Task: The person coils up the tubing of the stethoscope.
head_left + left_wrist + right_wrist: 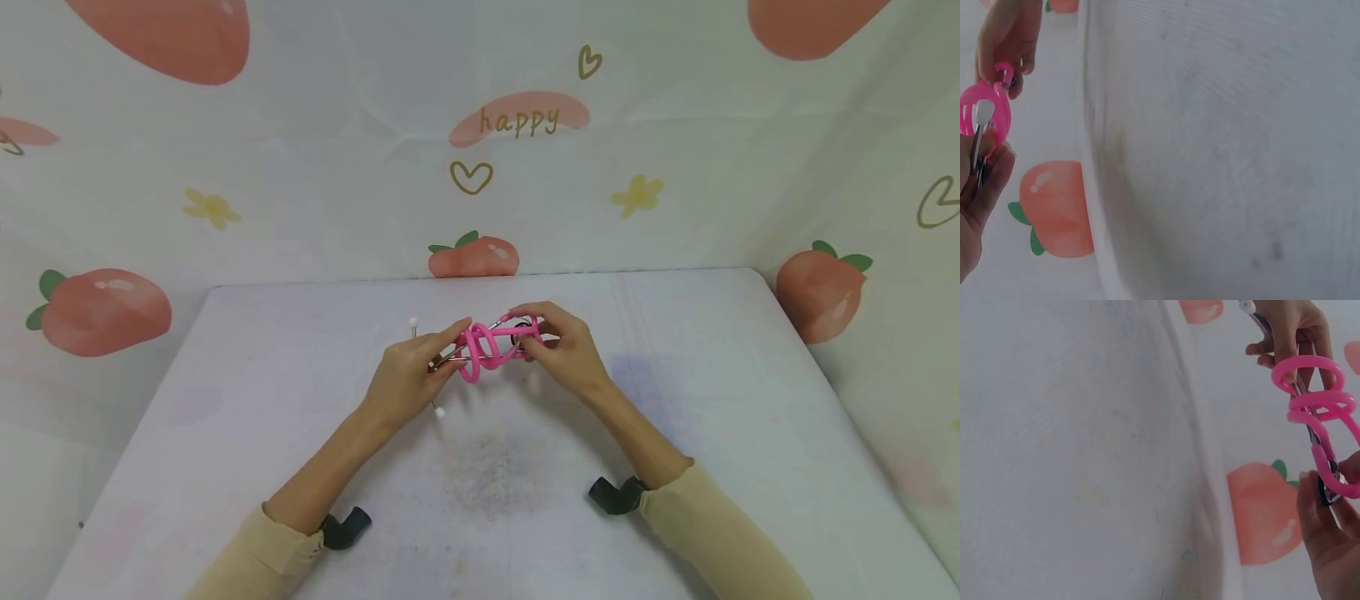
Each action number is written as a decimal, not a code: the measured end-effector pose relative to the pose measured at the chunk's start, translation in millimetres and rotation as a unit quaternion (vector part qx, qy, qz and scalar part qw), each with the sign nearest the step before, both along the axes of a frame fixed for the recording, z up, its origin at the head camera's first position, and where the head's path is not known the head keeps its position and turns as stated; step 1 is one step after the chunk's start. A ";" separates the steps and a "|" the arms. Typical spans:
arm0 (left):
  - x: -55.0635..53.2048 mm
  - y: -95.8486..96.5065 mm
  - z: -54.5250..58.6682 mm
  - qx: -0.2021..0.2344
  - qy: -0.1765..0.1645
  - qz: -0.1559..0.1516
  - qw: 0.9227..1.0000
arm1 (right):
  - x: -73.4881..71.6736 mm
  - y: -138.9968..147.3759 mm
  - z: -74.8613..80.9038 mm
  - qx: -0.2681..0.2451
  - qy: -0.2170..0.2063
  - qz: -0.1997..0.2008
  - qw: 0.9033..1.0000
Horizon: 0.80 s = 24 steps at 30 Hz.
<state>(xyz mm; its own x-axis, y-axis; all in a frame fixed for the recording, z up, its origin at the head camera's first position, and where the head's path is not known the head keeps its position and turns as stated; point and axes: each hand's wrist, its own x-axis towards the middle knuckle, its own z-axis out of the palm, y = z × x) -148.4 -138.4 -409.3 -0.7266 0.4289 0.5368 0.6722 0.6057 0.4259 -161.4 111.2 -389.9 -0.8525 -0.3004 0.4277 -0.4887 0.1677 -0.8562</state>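
Both hands hold one object above the table, a pink tube (471, 372) wound in loose loops around thin metal rods. My left hand (405, 367) pinches the rods at the left end, thumb and fingers on either side. White-tipped rod ends (440, 412) stick out above and below that hand. At the other end my right hand (568, 350) grips the tube and a dark round piece, partly covered by its fingers. In the right wrist view the pink loops (1310, 361) encircle the rods between the two hands. The left wrist view shows a white tip (984, 111) in front of the pink.
A pale, faintly stained tabletop (495, 533) lies beneath the hands. Behind it hangs a white cloth backdrop (337, 192) printed with peaches, hearts and flowers. Black curved pieces sit at the left wrist (347, 528) and the right wrist (617, 497).
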 end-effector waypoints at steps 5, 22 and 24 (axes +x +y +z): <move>-2.1 -1.1 -1.5 0.000 -0.025 -0.008 1.000 | -1.8 5.6 -2.0 0.017 -0.026 0.024 0.999; -8.2 -3.9 -5.0 -0.002 -0.127 -0.040 0.991 | -19.8 36.8 -35.9 0.111 -0.084 0.106 0.985; -8.7 -3.9 -4.9 -0.007 -0.129 -0.043 0.991 | -20.5 39.4 -37.4 0.113 -0.078 0.103 0.985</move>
<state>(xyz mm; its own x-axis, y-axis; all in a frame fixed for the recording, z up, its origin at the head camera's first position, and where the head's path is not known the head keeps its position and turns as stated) -157.1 -142.3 -414.3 -0.8000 0.5007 0.3305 0.5904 0.5588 0.5824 -181.9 150.7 -427.3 -0.8133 -0.5466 0.1994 -0.3981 0.2728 -0.8758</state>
